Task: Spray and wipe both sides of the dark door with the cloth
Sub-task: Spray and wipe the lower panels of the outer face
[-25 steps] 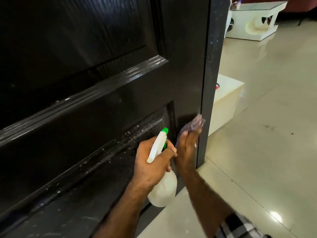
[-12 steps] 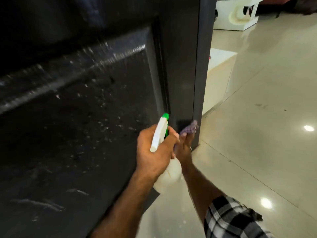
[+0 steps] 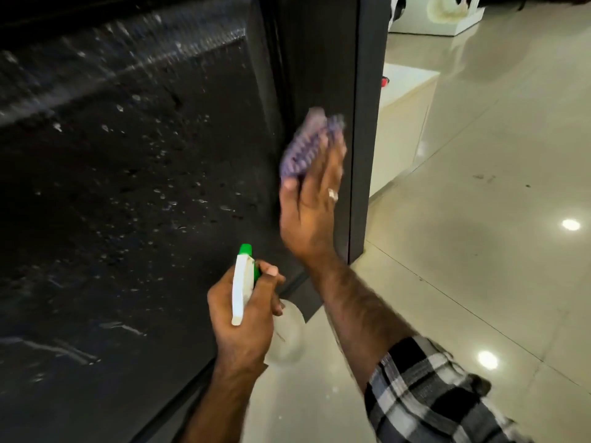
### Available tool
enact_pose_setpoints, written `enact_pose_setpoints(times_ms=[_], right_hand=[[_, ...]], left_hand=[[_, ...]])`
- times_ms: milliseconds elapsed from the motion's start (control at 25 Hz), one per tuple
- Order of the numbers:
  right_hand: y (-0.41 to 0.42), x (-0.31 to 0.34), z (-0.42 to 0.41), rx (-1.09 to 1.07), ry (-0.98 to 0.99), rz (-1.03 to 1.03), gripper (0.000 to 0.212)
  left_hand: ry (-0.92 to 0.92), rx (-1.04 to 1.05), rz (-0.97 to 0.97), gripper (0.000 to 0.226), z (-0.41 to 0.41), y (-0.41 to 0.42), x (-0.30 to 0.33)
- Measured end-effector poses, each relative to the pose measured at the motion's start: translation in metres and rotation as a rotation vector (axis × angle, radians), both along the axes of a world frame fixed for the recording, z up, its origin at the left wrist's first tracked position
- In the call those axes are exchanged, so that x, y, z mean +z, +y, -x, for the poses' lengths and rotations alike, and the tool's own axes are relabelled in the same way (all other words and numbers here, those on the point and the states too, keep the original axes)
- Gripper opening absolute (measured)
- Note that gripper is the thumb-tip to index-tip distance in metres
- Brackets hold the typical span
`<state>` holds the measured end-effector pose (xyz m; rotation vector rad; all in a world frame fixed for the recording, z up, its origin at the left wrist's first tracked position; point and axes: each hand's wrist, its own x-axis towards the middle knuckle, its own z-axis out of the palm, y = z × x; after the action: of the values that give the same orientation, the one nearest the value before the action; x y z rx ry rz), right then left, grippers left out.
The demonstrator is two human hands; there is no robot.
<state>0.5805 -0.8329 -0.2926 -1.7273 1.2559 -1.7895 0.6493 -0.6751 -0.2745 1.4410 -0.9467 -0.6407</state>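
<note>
Cloth (image 3: 303,145), soft and light, is pressed by right hand (image 3: 311,203) against door (image 3: 319,75), centre frame; left hand (image 3: 246,318) grips spray bottle (image 3: 242,289).

This looks like a home's living area: glossy cream floor tiles (image 3: 479,251) at 3 o'clock mirror ceiling lights, a low white box-shaped cabinet (image 3: 403,123) sits at 1 o'clock beside the dark panelled wooden door (image 3: 160,187), and white cut-out furniture (image 3: 447,17) stands beyond.
</note>
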Motion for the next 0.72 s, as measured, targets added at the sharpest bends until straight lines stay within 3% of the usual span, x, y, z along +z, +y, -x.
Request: enact_pose_setpoints(times_ms=[120, 240, 320, 400, 520, 600, 720], right_hand=[[0.034, -0.102, 0.013, 0.093, -0.220, -0.493, 0.085], [0.047, -0.059, -0.003, 0.213, -0.405, -0.759, 0.092], [0.052, 0.019, -0.009, 0.221, -0.329, -0.553, 0.078], [0.063, 0.096, -0.012, 0.277, -0.222, -0.212, 0.067], [0.068, 0.166, -0.029, 0.187, -0.050, 0.133, 0.060], [0.083, 0.159, -0.055, 0.074, 0.060, 0.206, 0.062], [0.135, 0.053, -0.075, 0.112, 0.419, 0.325, 0.067]], left_hand=[[0.007, 0.006, -0.016, 0.017, -0.004, 0.017, 0.018], [0.076, 0.037, -0.065, 0.023, -0.008, 0.027, 0.038], [0.112, 0.059, -0.099, 0.020, -0.008, 0.035, 0.053], [0.122, 0.088, -0.082, 0.019, -0.010, 0.050, 0.068], [0.144, 0.116, -0.021, 0.028, -0.022, 0.079, 0.088], [0.215, 0.116, 0.040, 0.022, -0.035, 0.100, 0.100], [0.208, 0.115, 0.086, 0.014, -0.057, 0.131, 0.116]])
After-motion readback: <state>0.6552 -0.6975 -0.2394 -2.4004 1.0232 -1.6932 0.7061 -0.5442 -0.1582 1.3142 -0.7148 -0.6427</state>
